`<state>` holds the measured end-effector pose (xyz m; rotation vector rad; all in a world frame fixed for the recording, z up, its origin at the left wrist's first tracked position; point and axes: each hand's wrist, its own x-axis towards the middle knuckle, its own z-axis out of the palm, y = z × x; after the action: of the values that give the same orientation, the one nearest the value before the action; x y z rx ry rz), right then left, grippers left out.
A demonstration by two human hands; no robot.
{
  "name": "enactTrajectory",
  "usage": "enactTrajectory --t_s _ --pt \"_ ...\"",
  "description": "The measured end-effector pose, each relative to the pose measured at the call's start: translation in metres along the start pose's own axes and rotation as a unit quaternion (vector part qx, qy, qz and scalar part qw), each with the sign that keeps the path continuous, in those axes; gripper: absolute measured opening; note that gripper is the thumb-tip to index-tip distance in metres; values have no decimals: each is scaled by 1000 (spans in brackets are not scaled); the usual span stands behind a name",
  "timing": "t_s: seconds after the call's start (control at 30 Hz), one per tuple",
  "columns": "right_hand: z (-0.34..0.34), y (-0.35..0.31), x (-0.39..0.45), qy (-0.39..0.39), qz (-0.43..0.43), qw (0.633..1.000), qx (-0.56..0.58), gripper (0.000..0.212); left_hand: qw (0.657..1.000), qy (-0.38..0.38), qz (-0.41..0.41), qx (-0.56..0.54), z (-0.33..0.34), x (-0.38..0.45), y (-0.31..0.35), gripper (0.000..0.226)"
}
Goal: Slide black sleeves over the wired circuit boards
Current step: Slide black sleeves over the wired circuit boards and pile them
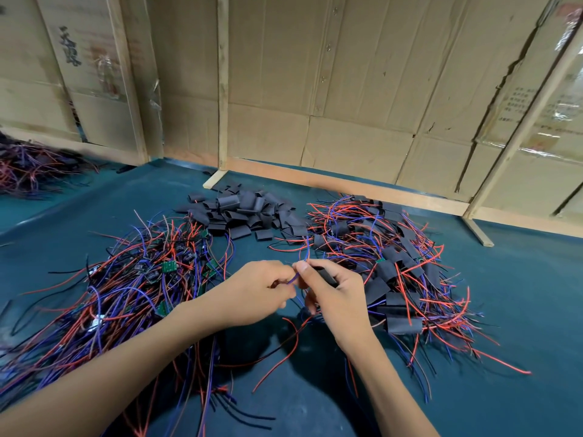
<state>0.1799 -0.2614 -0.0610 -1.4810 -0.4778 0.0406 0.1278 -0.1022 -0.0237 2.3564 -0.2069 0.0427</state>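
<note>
Both hands meet above the green table (520, 294) at the middle of the view. My left hand (252, 294) pinches thin blue wires (293, 279) with curled fingers. My right hand (334, 294) holds a black sleeve (326, 277) and pinches the same wires at the fingertips. Red and black wires hang below the hands; the board they belong to is hidden. To the left lies a pile of bare wired boards (151, 279). A heap of empty black sleeves (243, 212) sits behind. On the right is a pile of sleeved boards (394, 269).
Cardboard panels on wooden frames (315, 89) close off the back of the table. Another tangle of wires (28, 168) lies at the far left. Loose black and red wires (239, 414) trail near the front edge.
</note>
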Motion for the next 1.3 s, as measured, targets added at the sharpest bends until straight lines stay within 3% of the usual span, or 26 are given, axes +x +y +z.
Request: enactTrajectory --t_s 0.13,0.23,0.37,0.57,0.8,1.03,1.17,1.3 --pt "3 -1 1 22 18 997 66 20 995 36 -12 -97 -6 1 -1 27" --pt "3 -1 2 39 35 993 109 19 996 71 48 -1 -4 0 -5 35" --pt "3 3 3 54 56 991 105 19 985 143 61 67 9 -3 -13 22" --pt "0 14 4 109 81 987 85 18 987 160 3 -10 43 16 -6 19" --pt "3 16 5 141 70 981 110 14 964 260 45 -9 59 14 -11 20" --pt "10 8 4 154 81 970 168 21 954 293 37 58 62 7 -7 25" --pt "10 4 4 167 77 960 209 37 941 319 111 -14 60 10 -12 17" --pt "7 7 4 166 82 960 211 45 941 311 135 0 59 17 -18 19"
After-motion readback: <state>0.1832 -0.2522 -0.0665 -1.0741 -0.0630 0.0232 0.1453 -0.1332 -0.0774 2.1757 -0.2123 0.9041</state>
